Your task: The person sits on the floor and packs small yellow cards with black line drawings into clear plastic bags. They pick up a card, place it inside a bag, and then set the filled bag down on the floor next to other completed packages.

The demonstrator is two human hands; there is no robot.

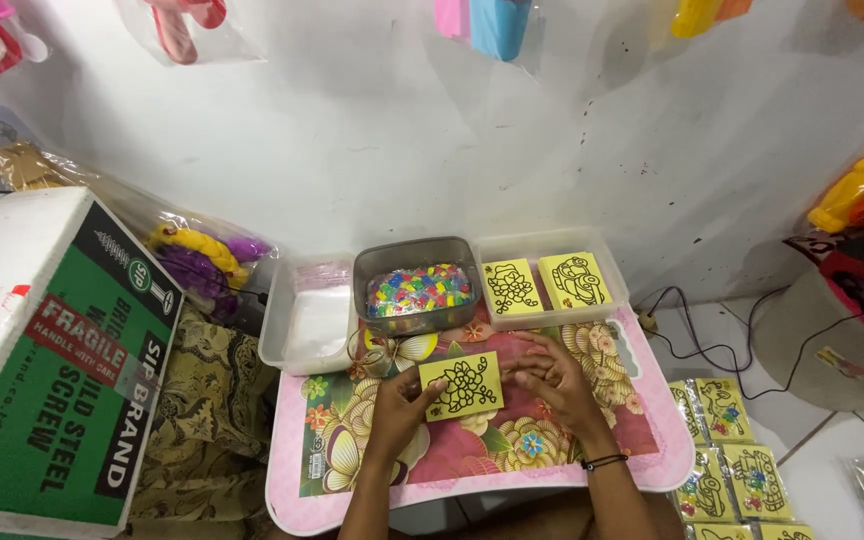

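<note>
Right at the middle of the small pink table [472, 480] sits a yellow card [462, 385] with a black outline drawing, held just above the flowered mat [512, 440]. The left hand [397, 405] grips the card's left edge, thumb on top and fingers curled beneath. The right hand [552, 375] touches the card's right edge with its fingers bent inward; whether it truly pinches the card or merely rests against it I cannot tell from this angle. A dark band [604, 462] circles the right wrist.

Just beyond the hands stands a grey tub [417, 258] full of small multicoloured pieces (tiny and hard to make out). To its right, a clear tray [617, 280] holds two more yellow outline cards [544, 284]; to its left, another clear tray [277, 335] holds something white. Further out, a green-and-white cardboard box [52, 370] stands at the left, and bagged yellow cards [732, 460] lie on the tiled floor at the right.
</note>
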